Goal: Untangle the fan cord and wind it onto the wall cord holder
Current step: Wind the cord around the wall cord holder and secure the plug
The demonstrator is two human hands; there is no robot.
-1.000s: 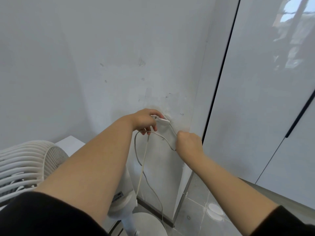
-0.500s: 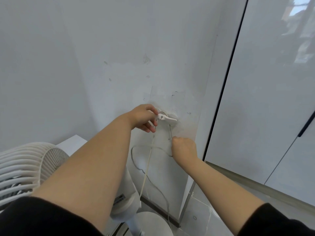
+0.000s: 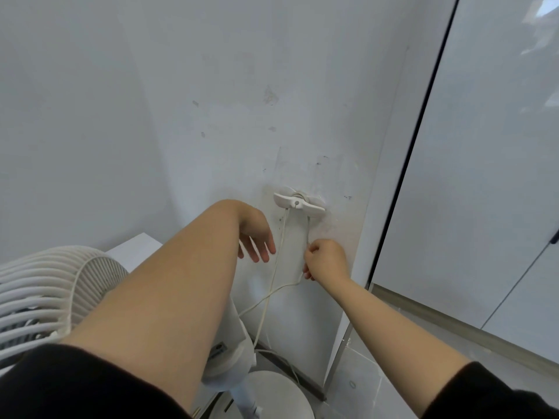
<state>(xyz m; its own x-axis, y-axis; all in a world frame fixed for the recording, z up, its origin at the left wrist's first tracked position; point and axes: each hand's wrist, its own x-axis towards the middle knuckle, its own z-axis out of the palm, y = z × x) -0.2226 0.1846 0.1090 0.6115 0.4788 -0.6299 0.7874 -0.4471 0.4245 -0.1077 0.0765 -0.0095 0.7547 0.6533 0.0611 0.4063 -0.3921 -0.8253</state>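
A white cord holder (image 3: 299,203) is fixed to the white wall, its two arms pointing left and right. The thin white fan cord (image 3: 274,267) is looped behind it and hangs down in two strands. My right hand (image 3: 325,260) grips the right strand just below the holder, fingers curled round it. From that fist the cord runs down and left toward the fan. My left hand (image 3: 255,237) hangs with relaxed fingers to the left of the left strand, holding nothing.
A white standing fan (image 3: 51,291) fills the lower left, its round base (image 3: 272,394) on the floor below the cord. Glossy white cabinet doors (image 3: 472,176) with dark seams stand at the right. Grey floor tiles (image 3: 363,388) lie below the wall corner.
My left hand has let go of the holder's left arm and dropped lower, fingers now relaxed. My right hand has pulled its strand down, and the slack loop has tightened.
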